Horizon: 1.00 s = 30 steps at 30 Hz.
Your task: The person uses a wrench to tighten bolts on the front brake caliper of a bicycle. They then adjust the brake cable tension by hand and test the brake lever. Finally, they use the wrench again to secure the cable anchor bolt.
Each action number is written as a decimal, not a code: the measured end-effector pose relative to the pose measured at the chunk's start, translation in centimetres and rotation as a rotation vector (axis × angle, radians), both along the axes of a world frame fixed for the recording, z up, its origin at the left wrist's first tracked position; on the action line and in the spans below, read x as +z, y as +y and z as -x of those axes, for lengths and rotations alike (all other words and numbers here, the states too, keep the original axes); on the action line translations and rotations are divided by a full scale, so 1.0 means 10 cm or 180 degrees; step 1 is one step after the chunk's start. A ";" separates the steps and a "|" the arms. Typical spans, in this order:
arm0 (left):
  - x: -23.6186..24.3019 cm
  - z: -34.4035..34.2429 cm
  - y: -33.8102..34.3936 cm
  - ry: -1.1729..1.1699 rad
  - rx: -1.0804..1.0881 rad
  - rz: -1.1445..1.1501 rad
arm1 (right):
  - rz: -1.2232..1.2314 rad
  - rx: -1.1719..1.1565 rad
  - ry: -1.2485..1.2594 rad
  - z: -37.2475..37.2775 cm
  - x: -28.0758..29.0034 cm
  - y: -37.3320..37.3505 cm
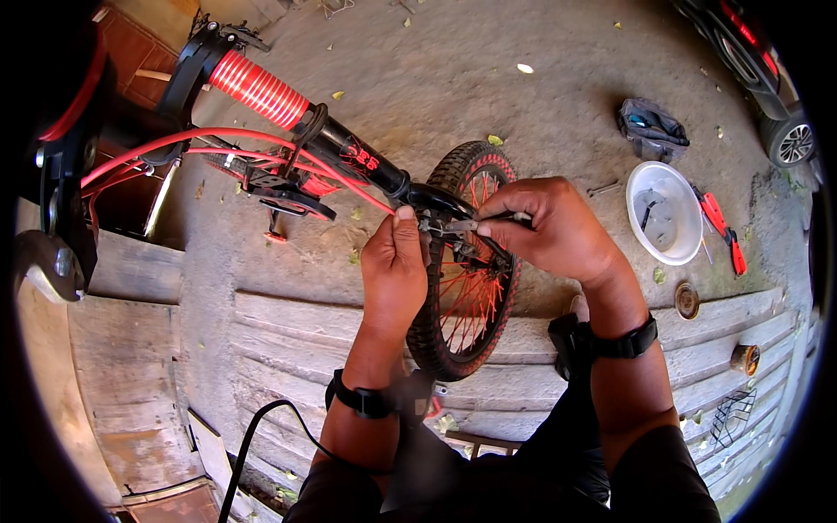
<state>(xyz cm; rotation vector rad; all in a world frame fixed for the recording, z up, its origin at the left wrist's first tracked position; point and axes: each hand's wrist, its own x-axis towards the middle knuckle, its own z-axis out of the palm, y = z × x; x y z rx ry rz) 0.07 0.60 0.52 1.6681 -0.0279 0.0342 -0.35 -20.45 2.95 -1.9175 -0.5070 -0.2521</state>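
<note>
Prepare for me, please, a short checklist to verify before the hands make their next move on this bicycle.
1. Right hand has hold of the small metal piece: ok, pinched between thumb and finger.
2. Left hand in position: ok, its thumb is at the lower end of the red cable.
3. Metal piece seated correctly: cannot tell, the detail is too small.
4. Front wheel axle tight: cannot tell.
5. Loose tools put away: not ok, a red-handled tool lies beside the white basin.
</note>
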 end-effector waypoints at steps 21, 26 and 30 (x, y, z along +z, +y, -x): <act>-0.03 0.00 0.02 0.0046 -0.0029 -0.0086 | -0.0972 -0.0449 0.0091 -0.09 0.14 0.25; -0.01 0.02 0.02 -0.0018 -0.0044 -0.0087 | -0.0566 -0.0674 -0.0406 -0.19 0.17 0.35; 0.05 0.03 0.00 0.0077 -0.0047 -0.0024 | -0.0288 -0.0771 -0.0733 -0.24 0.22 0.37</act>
